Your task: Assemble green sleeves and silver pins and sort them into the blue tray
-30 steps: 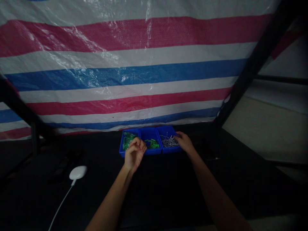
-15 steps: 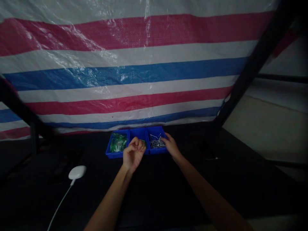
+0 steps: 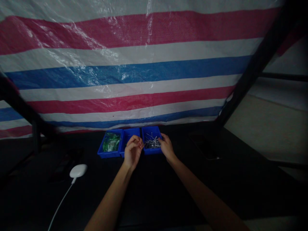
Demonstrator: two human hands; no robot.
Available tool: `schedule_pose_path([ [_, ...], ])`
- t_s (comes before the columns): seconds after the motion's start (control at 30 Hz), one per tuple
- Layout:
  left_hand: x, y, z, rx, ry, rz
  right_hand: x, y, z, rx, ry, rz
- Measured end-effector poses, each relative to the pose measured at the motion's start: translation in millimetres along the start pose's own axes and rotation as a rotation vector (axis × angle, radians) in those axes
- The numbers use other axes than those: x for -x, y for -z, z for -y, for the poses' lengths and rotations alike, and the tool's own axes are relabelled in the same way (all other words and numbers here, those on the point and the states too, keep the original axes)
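Note:
Three blue plastic bins stand in a row on the black table. My right hand (image 3: pixel 166 148) grips the right wall of the right bin (image 3: pixel 151 152), thumb over the rim. That bin holds a heap of thin silvery metal pins (image 3: pixel 152 142), perhaps nails or screws. My left hand (image 3: pixel 133 152) is curled in front of the middle bin (image 3: pixel 131 131), its fingertips together near the right bin's left edge. Whatever those fingers hold, if anything, is hidden. The left bin (image 3: pixel 100 150) contains green and clear pieces (image 3: pixel 111 142), too dim to name.
A white rounded device (image 3: pixel 78 170) with a white cable lies on the table (image 3: pixel 154 199) at left. Dark flat objects lie at left and a dark phone-like slab (image 3: pixel 207 148) at right. A striped plastic sheet (image 3: pixel 134 73) hangs behind, between black frame posts (image 3: pixel 243 77).
The bins have shifted left, the left and middle ones more, and a gap now separates the middle and right bins. My right hand moved left with its bin; my left hand turned slightly.

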State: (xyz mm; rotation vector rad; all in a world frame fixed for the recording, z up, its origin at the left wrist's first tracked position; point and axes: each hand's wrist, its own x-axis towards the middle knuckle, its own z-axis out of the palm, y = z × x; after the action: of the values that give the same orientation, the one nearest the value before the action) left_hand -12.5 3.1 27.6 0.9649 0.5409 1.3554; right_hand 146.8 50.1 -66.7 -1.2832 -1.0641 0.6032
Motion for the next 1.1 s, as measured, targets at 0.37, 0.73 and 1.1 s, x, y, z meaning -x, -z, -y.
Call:
schedule_pose_path([
  [0.37, 9, 1.5, 10, -1.272, -0.479, -0.095, 0, 21, 15, 0.2, 0.316, -0.011],
  [0.73, 7, 13.7, 24, -1.573, -0.532, -0.053, 8, 17, 22, 0.249, 0.384, 0.043],
  [1.1, 8, 10.7, 19, -1.719, -0.499, -0.019, 20, 14, 46, 0.55, 0.57, 0.055],
])
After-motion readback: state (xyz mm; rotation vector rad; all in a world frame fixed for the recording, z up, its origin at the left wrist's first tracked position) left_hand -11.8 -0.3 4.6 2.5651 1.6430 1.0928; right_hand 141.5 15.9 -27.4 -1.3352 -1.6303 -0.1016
